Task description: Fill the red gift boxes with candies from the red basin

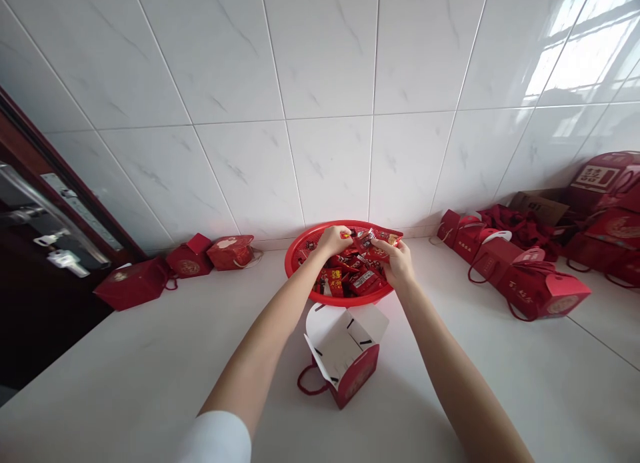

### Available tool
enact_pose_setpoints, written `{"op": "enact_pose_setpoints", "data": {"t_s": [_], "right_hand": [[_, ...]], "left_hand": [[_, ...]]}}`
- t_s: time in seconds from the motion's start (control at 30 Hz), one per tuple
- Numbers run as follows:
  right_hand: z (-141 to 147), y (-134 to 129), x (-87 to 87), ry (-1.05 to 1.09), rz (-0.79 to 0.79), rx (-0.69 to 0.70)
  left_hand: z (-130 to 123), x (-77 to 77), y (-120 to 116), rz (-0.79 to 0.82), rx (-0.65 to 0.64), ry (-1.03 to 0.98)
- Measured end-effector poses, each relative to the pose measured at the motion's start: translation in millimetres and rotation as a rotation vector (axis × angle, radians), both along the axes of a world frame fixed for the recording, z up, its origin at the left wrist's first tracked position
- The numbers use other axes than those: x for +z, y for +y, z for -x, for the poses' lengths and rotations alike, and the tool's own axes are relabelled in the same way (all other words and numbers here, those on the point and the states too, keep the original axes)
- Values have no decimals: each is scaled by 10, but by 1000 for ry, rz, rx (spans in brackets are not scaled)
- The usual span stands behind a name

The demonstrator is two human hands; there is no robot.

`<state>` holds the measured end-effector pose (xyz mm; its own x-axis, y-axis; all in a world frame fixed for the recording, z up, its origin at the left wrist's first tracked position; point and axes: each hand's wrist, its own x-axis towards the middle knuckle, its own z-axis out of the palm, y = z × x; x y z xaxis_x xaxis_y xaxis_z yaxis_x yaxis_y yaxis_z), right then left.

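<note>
Red packets [364,281] lie in the basket [346,302], the left hand [331,241] pinching one and the right hand [399,263] grasping more.

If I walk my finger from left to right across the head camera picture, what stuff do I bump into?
Keys at the door → three red boxes near the wall → the red basket of packets → a row of red boxes → a pile of red boxes.
</note>
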<state>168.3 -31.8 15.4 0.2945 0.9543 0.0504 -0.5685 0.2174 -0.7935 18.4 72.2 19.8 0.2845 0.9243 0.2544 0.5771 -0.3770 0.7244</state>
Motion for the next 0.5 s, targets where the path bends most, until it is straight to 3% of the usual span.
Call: {"op": "enact_pose_setpoints", "data": {"t_s": [0.2,0.5], "right_hand": [[-10,-26,14,-8,-10,31],[-27,-107,42,-75,-60,170]], "left_hand": [[140,107,-362,193,-38,-388],[406,67,-1011,392,-89,-714]]}}
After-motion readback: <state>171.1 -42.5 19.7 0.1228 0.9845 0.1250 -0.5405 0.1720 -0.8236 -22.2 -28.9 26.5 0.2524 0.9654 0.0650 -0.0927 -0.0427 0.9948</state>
